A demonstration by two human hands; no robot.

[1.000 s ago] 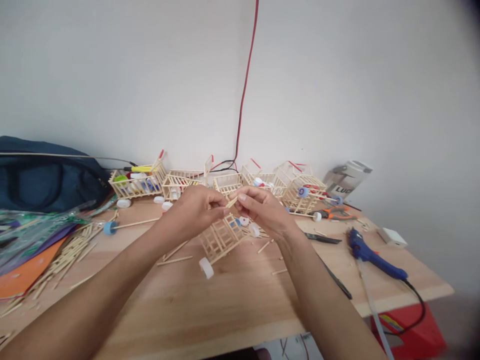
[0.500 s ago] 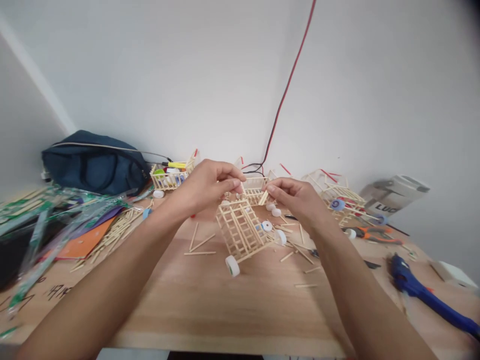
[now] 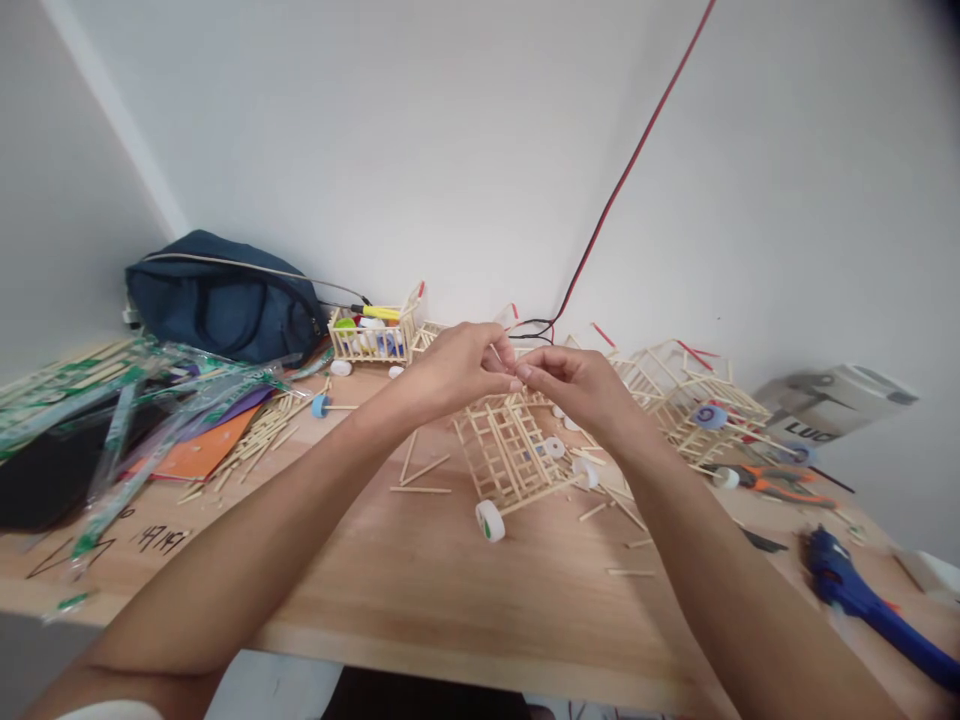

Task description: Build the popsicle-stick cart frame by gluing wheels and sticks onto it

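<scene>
My left hand (image 3: 469,370) and my right hand (image 3: 574,385) meet at the fingertips above a small cart of thin wooden sticks (image 3: 506,450). Both hands are closed in a pinch. A short wooden stick showed at the right fingertips half a second ago; now the fingers mostly cover it. What the left fingers pinch is too small to make out. The cart lies tilted on the table, its slatted side towards me, with a white wheel (image 3: 490,521) at its near corner. Part of its far end is behind my hands.
A stick cart filled with bottle caps (image 3: 367,340) stands at the back left, beside a blue bag (image 3: 225,295). Another stick cart (image 3: 675,395) is at the right. Loose sticks (image 3: 259,440), pliers (image 3: 780,482) and a blue glue gun (image 3: 847,590) lie around on the wooden table (image 3: 420,600).
My hands have come together from a small gap until the fingertips meet. The whole view has shifted, so things appear further right. The cart under my hands looks unmoved on the table.
</scene>
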